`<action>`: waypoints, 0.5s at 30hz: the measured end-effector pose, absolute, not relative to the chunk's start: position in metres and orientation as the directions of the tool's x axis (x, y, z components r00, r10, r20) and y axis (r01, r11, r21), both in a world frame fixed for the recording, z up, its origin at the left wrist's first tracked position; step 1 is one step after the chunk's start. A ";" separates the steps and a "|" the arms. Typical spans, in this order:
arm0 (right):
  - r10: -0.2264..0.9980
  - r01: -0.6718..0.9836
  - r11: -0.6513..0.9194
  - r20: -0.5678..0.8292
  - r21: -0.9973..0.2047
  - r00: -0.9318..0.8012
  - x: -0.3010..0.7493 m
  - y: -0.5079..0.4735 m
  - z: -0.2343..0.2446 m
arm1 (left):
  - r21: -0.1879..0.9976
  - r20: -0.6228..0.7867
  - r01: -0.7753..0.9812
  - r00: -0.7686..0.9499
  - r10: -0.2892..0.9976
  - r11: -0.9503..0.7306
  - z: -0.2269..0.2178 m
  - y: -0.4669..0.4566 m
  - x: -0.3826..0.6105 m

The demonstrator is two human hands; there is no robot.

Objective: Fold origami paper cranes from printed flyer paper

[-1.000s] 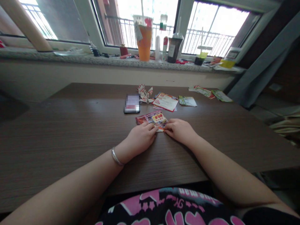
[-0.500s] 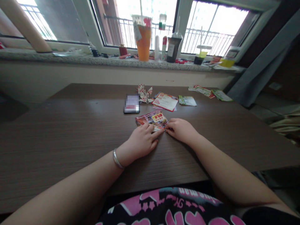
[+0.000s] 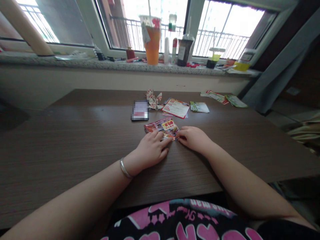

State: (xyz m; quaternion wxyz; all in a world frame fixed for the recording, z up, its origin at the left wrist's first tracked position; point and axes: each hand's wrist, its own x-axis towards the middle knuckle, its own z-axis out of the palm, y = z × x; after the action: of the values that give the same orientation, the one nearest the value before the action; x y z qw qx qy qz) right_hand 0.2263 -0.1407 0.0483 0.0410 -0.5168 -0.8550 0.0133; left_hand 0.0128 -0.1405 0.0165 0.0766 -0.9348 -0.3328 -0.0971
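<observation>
A colourful printed flyer [image 3: 160, 125] with a yellow price patch lies flat on the table in front of me. Across its near left part rests my left hand [image 3: 153, 146], fingers stretched out and pressing on the paper, the index finger along the near edge. At the flyer's near right corner, my right hand [image 3: 191, 137] is closed, thumb and fingertips pinching the paper's edge. Both hands hide parts of that near edge, so I cannot make out any fold there clearly.
Beyond the flyer lie a phone [image 3: 140, 110], folded paper shapes [image 3: 153, 100], a red-and-white leaflet [image 3: 176, 108] and a stack of green cards [image 3: 199, 107]. More paper strips [image 3: 217, 96] lie at the back right. Cups, including an orange drink [image 3: 152, 46], line the windowsill [image 3: 112, 65].
My left index fingertip has drawn back slightly to the left, and my right fingertips have shifted a little right. Less of the white strip by the flyer's near edge shows now.
</observation>
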 end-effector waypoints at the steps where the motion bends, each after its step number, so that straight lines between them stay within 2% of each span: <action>1: 0.882 0.879 0.472 0.062 -0.072 -0.468 0.227 -0.141 0.048 | -0.074 0.233 0.639 0.758 0.609 -0.766 0.016 -0.141 0.013; 15: 0.894 0.892 0.448 0.012 -0.063 -0.449 0.234 -0.141 0.053 | -0.096 0.214 0.641 0.760 0.613 -0.761 0.018 -0.142 0.014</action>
State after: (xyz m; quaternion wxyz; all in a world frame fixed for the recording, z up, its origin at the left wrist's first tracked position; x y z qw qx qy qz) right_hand 0.2343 -0.1407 0.0533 0.0218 -0.5246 -0.8507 0.0236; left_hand 0.0137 -0.1416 0.0184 0.0822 -0.9345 -0.3356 -0.0851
